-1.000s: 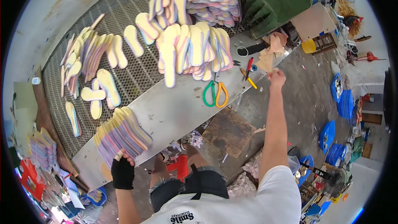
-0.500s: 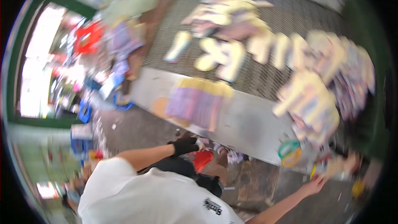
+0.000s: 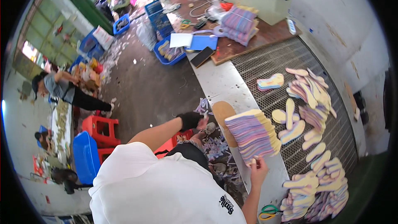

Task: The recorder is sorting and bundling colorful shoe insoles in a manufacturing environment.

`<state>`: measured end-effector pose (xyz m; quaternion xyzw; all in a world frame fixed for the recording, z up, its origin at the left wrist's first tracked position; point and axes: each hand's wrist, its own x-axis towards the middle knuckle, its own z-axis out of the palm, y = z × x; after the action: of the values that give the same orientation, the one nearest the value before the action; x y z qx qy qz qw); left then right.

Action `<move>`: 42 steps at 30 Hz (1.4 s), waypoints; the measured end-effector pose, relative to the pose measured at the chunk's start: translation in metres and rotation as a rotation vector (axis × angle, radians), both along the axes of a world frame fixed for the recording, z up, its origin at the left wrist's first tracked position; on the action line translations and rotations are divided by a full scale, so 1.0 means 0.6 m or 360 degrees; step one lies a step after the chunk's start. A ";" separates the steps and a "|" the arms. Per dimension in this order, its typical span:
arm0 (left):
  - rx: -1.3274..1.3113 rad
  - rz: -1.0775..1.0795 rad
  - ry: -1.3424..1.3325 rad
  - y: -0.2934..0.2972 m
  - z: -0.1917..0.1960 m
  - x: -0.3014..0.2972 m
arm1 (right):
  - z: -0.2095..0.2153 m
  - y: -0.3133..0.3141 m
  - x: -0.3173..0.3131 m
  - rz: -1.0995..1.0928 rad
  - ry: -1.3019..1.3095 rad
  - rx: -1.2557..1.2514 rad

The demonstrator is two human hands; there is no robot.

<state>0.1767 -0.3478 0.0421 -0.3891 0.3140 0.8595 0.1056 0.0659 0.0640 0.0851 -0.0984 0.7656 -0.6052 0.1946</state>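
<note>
The right hand (image 3: 258,167), with bent fingers, is touching 1 row of striped insoles (image 3: 252,136) lying on the metal surface (image 3: 219,82); its grip I cannot tell. The gloved left hand (image 3: 195,120) is hanging apart, its grip also unclear. Black lettering (image 3: 226,204) is showing on the white shirt (image 3: 157,182).

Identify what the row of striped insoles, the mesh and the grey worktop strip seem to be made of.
Row of striped insoles: probably matte foam, judging by thick, soft-looking coloured edges.
Mesh: likely dull metal, given its regular grey lattice.
Grey worktop strip: perhaps satin sheet metal, from its soft sheen.
</note>
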 end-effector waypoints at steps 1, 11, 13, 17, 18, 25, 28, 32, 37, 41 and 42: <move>-0.0254 0.0032 0.0335 -0.006 0.066 -0.033 | -0.005 0.001 -0.018 -0.0031 0.0091 0.0182; 0.0300 0.0577 0.1438 -0.307 0.297 -0.201 | 0.035 -0.332 -0.115 -0.0141 -0.0092 0.0111; 0.0398 0.0529 0.1503 -0.390 0.270 -0.243 | 0.023 -0.416 -0.148 -0.0004 -0.0084 0.0219; -0.0769 0.0261 0.1002 -0.610 0.169 -0.348 | 0.019 -0.586 -0.192 -0.0046 -0.0270 0.0231; -0.1830 -0.0013 0.0562 -0.672 0.143 -0.385 | 0.019 -0.622 -0.206 -0.0046 -0.0271 0.0241; -0.3206 -0.0052 -0.0090 -1.019 0.022 -0.671 | -0.005 -0.743 -0.292 -0.0115 -0.0426 0.0397; -0.3424 -0.0092 -0.0450 -1.107 -0.008 -0.752 | -0.029 -0.727 -0.303 -0.0215 -0.0419 0.0520; -0.3260 -0.0277 -0.0583 -1.184 -0.051 -0.811 | -0.044 -0.699 -0.288 -0.0313 -0.0458 0.0659; -0.3273 -0.0432 -0.0477 -1.211 -0.082 -0.855 | -0.061 -0.720 -0.266 -0.0334 -0.0664 0.0837; -0.3383 -0.0525 -0.0482 -1.238 -0.056 -0.870 | -0.070 -0.755 -0.257 -0.0341 -0.0687 0.0732; -0.3385 -0.0537 -0.0478 -1.241 -0.034 -0.871 | -0.067 -0.765 -0.260 -0.0365 -0.0675 0.0712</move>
<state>-0.3457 -1.0924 0.0214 -0.3344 0.9309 0.0656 -0.1313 -0.0900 -0.3951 0.0450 0.1620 0.8281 -0.4469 0.2972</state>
